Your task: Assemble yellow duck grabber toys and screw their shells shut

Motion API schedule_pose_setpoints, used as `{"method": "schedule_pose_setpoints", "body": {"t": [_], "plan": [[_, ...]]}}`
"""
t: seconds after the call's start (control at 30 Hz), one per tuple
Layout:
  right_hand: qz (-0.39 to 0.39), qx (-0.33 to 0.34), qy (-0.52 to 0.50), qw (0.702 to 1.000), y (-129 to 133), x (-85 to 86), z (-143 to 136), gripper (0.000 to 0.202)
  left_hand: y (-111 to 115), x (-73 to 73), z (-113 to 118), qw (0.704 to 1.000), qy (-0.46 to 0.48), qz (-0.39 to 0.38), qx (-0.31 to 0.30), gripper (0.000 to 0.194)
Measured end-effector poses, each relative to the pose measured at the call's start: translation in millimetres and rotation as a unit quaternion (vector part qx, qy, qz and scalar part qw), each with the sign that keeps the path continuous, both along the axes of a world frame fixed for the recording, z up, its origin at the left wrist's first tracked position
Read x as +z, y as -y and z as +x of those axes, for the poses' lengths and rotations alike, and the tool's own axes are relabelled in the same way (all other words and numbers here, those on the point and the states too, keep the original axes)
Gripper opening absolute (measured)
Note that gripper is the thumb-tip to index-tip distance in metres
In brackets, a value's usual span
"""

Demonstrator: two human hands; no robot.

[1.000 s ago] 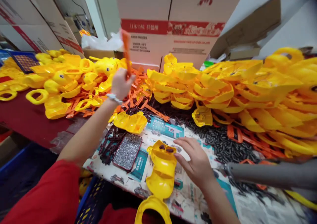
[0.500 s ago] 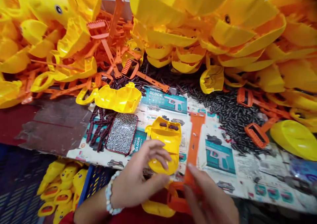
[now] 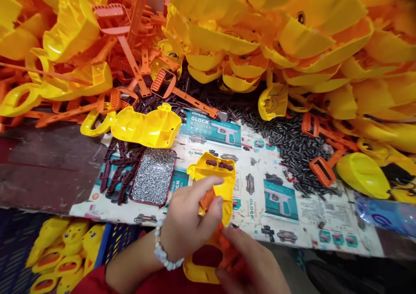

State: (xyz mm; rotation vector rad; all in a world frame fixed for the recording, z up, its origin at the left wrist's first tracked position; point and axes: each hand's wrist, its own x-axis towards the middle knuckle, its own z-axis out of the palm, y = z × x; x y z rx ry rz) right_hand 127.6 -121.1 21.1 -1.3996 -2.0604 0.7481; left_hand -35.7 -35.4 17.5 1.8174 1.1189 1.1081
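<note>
An orange plastic push-handle bar (image 3: 207,200) slants across the front of an open yellow toy shell half (image 3: 228,184). My left hand (image 3: 191,220), with a beaded bracelet at the wrist, closes its fingers around the bar's far end. Closed on the grip end is my right hand (image 3: 255,261), which partly hides it. The shell lies hollow side up at the table's front edge, its loop handle (image 3: 203,277) toward me. Two small dark brown pieces (image 3: 218,164) sit inside its far end. My hands cover much of its middle.
Left of the shell, a tray of small metal pins (image 3: 152,177) stands beside dark brown strips (image 3: 113,179) and another yellow shell half (image 3: 146,127). Stacked yellow shells (image 3: 273,38), orange handles (image 3: 186,96) and black cylinders (image 3: 302,155) fill the back. A blue crate (image 3: 105,242) is lower left.
The orange bar has swung from upright on the right to a slant over the yellow shell. My left hand, open before, now grips its far end. The view has shifted slightly.
</note>
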Motion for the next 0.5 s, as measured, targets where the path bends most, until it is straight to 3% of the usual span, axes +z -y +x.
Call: {"method": "schedule_pose_setpoints", "body": {"t": [0.07,0.17,0.3,0.5], "plan": [[0.043,-0.024,0.054,0.997,-2.0,-4.4,0.1,0.034,-5.6,-3.8,0.2,0.995,-0.057,0.06,0.047,0.03],[0.028,-0.046,0.073,0.996,0.5,-6.1,5.9,0.042,-15.7,-9.3,0.7,0.989,-0.104,0.088,0.064,0.044],[0.013,-0.074,0.092,0.993,3.9,-5.1,9.0,0.044,-21.8,-15.1,6.6,0.979,-0.187,0.074,0.017,0.044],[0.046,-0.112,0.148,0.982,4.8,-19.8,0.6,0.042,-20.6,-22.8,17.0,0.964,-0.262,0.035,-0.037,0.055]]}}
